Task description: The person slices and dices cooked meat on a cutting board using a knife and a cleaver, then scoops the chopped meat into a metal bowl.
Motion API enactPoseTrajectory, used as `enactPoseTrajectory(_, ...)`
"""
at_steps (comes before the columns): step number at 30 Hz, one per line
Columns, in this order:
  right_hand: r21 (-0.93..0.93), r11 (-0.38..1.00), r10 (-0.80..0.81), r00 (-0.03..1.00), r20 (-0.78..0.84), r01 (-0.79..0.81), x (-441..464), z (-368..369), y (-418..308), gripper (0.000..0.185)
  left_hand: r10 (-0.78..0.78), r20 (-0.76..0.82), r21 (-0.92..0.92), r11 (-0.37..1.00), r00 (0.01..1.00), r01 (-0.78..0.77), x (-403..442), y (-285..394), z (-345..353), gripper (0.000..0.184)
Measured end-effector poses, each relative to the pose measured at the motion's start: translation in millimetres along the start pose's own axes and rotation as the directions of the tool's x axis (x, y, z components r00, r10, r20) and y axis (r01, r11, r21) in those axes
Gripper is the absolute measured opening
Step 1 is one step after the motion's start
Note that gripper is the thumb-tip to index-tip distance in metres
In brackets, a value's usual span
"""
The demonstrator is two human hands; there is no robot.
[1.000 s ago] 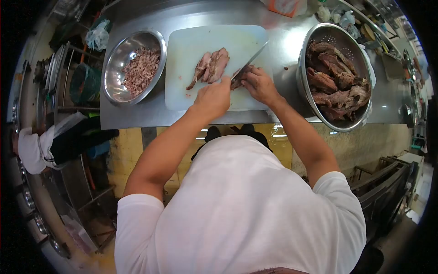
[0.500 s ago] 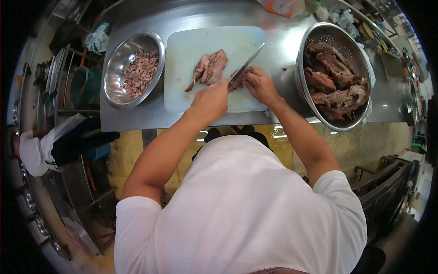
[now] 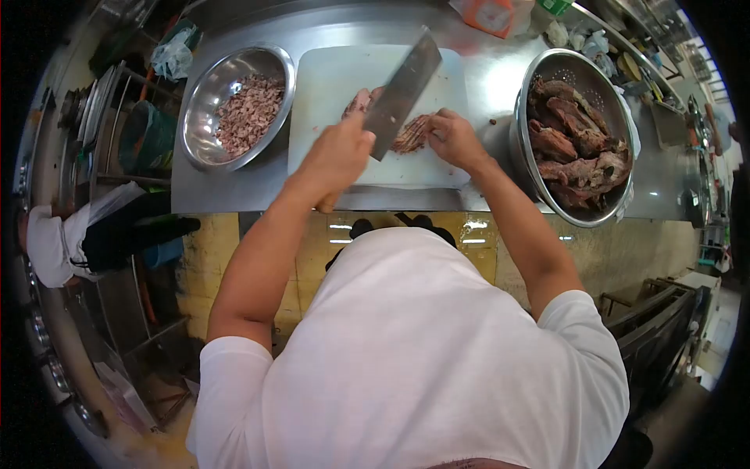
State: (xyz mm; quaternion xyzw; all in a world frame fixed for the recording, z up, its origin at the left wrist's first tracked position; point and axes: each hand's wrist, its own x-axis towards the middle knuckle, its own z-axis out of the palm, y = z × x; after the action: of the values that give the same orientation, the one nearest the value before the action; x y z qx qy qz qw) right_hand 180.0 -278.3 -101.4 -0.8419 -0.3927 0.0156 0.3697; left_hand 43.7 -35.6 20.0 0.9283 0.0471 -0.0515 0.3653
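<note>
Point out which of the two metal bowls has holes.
The right-hand bowl, holding large meat chunks: its wall is perforated. The left-hand bowl, holding chopped meat, shows no holes.

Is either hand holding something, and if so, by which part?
The left hand holds the knife by its handle. The right hand is at the end of the sliced meat; whether it grips the meat cannot be told.

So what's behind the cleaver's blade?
Behind the cleaver's blade is the white cutting board. Pinkish meat shows to the blade's left, sliced meat to its right. Whatever lies directly behind is covered.
</note>
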Motion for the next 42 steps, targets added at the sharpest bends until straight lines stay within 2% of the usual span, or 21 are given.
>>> enactPoseTrajectory(2, -0.036, 0.999, 0.007, 1.000, 0.013, -0.007, 19, -7, -11, 0.015, -0.190, 0.027, -0.258, 0.947, 0.981, 0.191, -8, 2, -26, 0.020)
enactPoseTrajectory(7, -0.100, 0.987, -0.128, 0.992, -0.013, 0.126, 62, 28, -32, 0.040, -0.306, -0.046, -0.410, 0.874, 0.951, 0.262, -23, -13, -42, 0.013)
enactPoseTrajectory(9, -0.209, 0.954, -0.201, 0.976, 0.086, 0.215, 72, 38, -31, 0.054, -0.335, -0.078, -0.540, 0.806, 0.939, 0.243, -28, -23, -41, 0.013)
enactPoseTrajectory(10, -0.190, 0.971, -0.122, 0.983, 0.140, 0.147, 74, 40, -31, 0.056, -0.335, -0.081, -0.546, 0.803, 0.939, 0.239, -30, -27, -41, 0.013)
enactPoseTrajectory(14, -0.372, 0.922, -0.039, 0.981, 0.189, 0.108, 70, 43, -33, 0.056, -0.345, -0.064, -0.558, 0.790, 0.937, 0.253, -38, -52, -33, 0.014)
enactPoseTrajectory(17, -0.445, 0.882, -0.109, 0.986, 0.123, 0.153, 68, 34, -37, 0.049, -0.346, -0.037, -0.540, 0.796, 0.938, 0.272, -36, -58, -29, 0.017)
enactPoseTrajectory(19, -0.507, 0.791, -0.366, 0.929, 0.055, 0.342, 71, 26, -38, 0.038, -0.332, -0.016, -0.534, 0.800, 0.943, 0.272, -36, -55, -27, 0.017)
enactPoseTrajectory(20, -0.512, 0.792, -0.356, 0.933, 0.053, 0.332, 73, 17, -36, 0.038, -0.326, -0.024, -0.509, 0.817, 0.945, 0.269, -37, -53, -27, 0.018)
enactPoseTrajectory(22, -0.195, 0.980, 0.118, 0.921, 0.371, -0.047, 81, -20, -56, 0.031, -0.317, -0.013, -0.485, 0.831, 0.948, 0.271, -37, -45, -26, 0.018)
enactPoseTrajectory(25, 0.023, 0.970, 0.227, 0.932, 0.281, -0.243, 65, -70, -63, 0.027, -0.254, 0.091, -0.328, 0.905, 0.963, 0.270, -35, -46, -8, 0.021)
enactPoseTrajectory(27, 0.185, 0.970, 0.137, 0.984, 0.118, -0.158, 47, -95, -71, 0.030, -0.041, 0.110, -0.256, 0.964, 0.993, 0.068, -31, -58, 33, 0.020)
enactPoseTrajectory(28, 0.118, 0.940, 0.298, 0.938, 0.179, -0.321, 42, -111, -79, 0.033, 0.031, 0.119, -0.233, 0.972, 0.992, -0.003, -30, -55, 45, 0.020)
enactPoseTrajectory(31, 0.139, 0.870, 0.393, 0.835, 0.385, -0.473, 31, -125, -90, 0.038, 0.031, 0.269, -0.117, 0.993, 0.963, 0.000, -22, -53, 69, 0.022)
enactPoseTrajectory(33, 0.145, 0.886, 0.316, 0.801, 0.508, -0.441, 31, -111, -86, 0.039, 0.073, 0.068, -0.021, 0.997, 0.995, -0.072, -8, -74, 75, 0.024)
enactPoseTrajectory(35, -0.083, 0.893, 0.404, 0.706, 0.582, -0.443, 37, -83, -86, 0.027, -0.031, 0.136, -0.052, 0.998, 0.990, 0.038, -6, -57, 45, 0.025)
enactPoseTrajectory(36, -0.075, 0.890, 0.407, 0.710, 0.575, -0.449, 37, -68, -71, 0.027, -0.134, 0.194, -0.125, 0.979, 0.972, 0.160, -7, -43, 29, 0.022)
enactPoseTrajectory(37, -0.151, 0.949, 0.313, 0.779, 0.543, -0.277, 39, -49, -51, 0.026, -0.233, 0.255, -0.189, 0.940, 0.939, 0.285, -7, -36, 20, 0.021)
enactPoseTrajectory(38, -0.232, 0.968, 0.207, 0.830, 0.519, -0.097, 35, -32, -35, 0.025, -0.217, 0.254, -0.157, 0.952, 0.943, 0.262, -7, -36, 19, 0.020)
enactPoseTrajectory(39, -0.230, 0.968, 0.205, 0.833, 0.513, -0.097, 27, -20, -24, 0.025, -0.216, 0.251, -0.152, 0.954, 0.944, 0.258, -8, -42, 25, 0.020)
enactPoseTrajectory(41, -0.427, 0.902, 0.050, 0.998, -0.049, -0.066, 13, -4, -13, 0.033, 0.051, 0.048, 0.058, 0.997, 0.998, -0.054, -14, -58, 45, 0.021)
enactPoseTrajectory(42, -0.383, 0.917, 0.120, 0.993, 0.001, -0.111, 6, -13, -27, 0.028, 0.045, 0.045, 0.058, 0.997, 0.998, -0.048, -18, -53, 43, 0.021)
